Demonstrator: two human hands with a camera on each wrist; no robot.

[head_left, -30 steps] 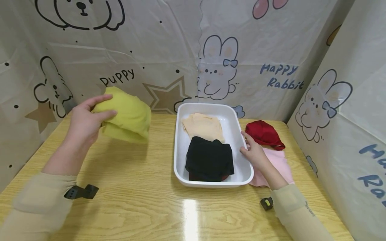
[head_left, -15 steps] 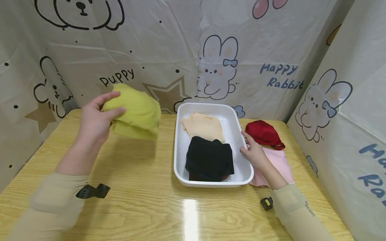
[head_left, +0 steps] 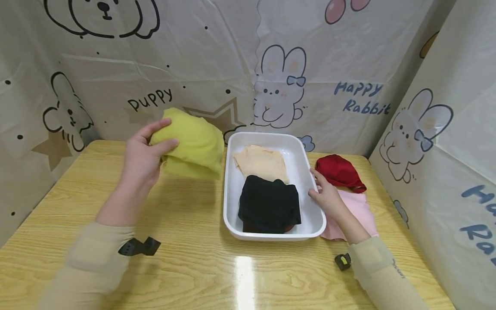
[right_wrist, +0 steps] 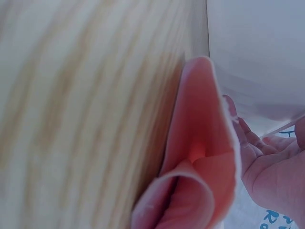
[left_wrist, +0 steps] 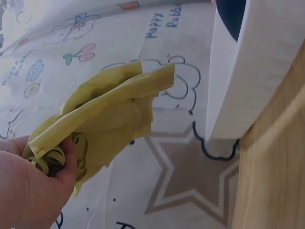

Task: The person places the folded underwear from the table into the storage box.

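In the head view, a folded yellow cloth [head_left: 190, 144] is held up above the table [head_left: 186, 267] by the left hand [head_left: 141, 159], its near edge pinched between thumb and fingers, just to the left of a white tray [head_left: 271, 236]. The tray's right rim is gripped by the right hand [head_left: 327, 199]. Inside the tray, a peach cloth [head_left: 261, 162] is laid toward the far end, and a folded black cloth [head_left: 269, 204] is set nearer, with a dark red edge [head_left: 288, 228] partly covered beneath it. To the right of the tray, a red cloth [head_left: 337, 170] and a pink cloth [head_left: 360, 211] are placed on the table, the pink one partly hidden by the right arm.

In the left wrist view, the yellow cloth's layered folds are seen clasped in the left hand, and a gap is left between it and the tray's outer wall.

In the right wrist view, the pink cloth is seen close up, its edge curled, and the right hand's fingers are placed against the tray's outside.
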